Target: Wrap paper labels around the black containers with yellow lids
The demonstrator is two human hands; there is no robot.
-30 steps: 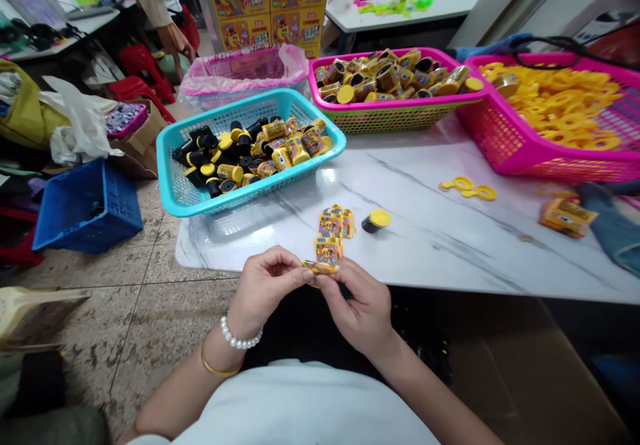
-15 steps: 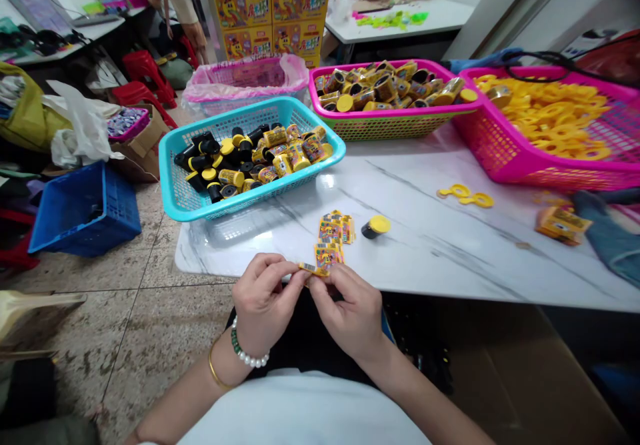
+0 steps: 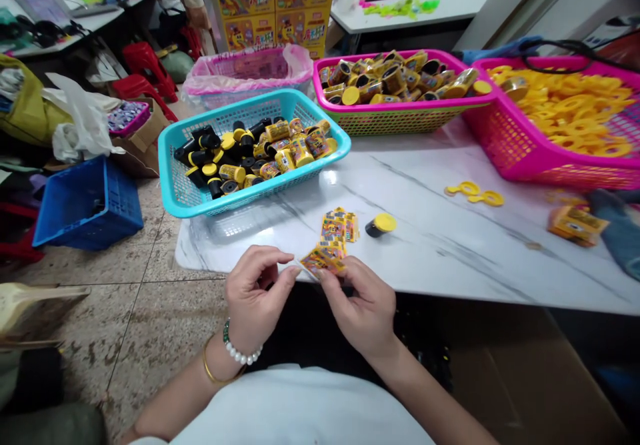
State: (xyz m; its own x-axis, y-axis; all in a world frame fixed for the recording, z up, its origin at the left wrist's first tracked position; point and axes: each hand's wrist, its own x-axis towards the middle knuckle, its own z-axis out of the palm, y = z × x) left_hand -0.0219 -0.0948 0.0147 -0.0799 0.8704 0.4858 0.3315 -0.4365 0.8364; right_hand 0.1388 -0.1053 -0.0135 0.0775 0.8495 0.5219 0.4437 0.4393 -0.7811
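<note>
Label (image 3: 320, 263) pinched by right hand (image 3: 361, 306), left hand's (image 3: 257, 291) grip unclear, one yellow-topped canister (image 3: 381, 225) nearby

Cool, bright light of unseen source washes the middle of the frame. 1 white glare spot shines on the glossy table (image 3: 410, 171), just above centre. The lower right sinks into deep shadow. Wide-angle stretch pulls the right-hand basket (image 3: 530, 150) outward; corners soften, and small print on the labels (image 3: 340, 223) blurs.
</note>
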